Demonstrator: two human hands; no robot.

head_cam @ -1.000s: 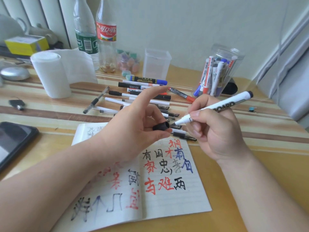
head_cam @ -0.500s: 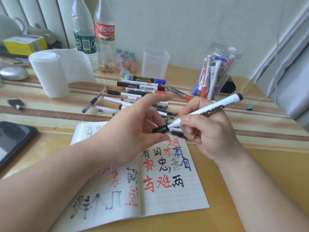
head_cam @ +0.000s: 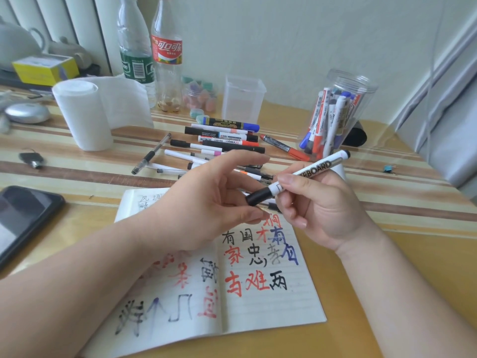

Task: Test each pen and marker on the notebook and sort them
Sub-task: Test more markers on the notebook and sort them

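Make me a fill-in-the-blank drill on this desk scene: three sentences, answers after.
1. The right hand grips a whiteboard marker whose cap is coloured ____.
2. The red, black and blue characters are written in an open ____.
3. The dark phone lies at the ____ edge of the desk.
Missing words: black; notebook; left.

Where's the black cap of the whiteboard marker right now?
Head view, centre: the black cap sits on the tip of the whiteboard marker held by the right hand, over the top edge of the notebook, beside the left hand.
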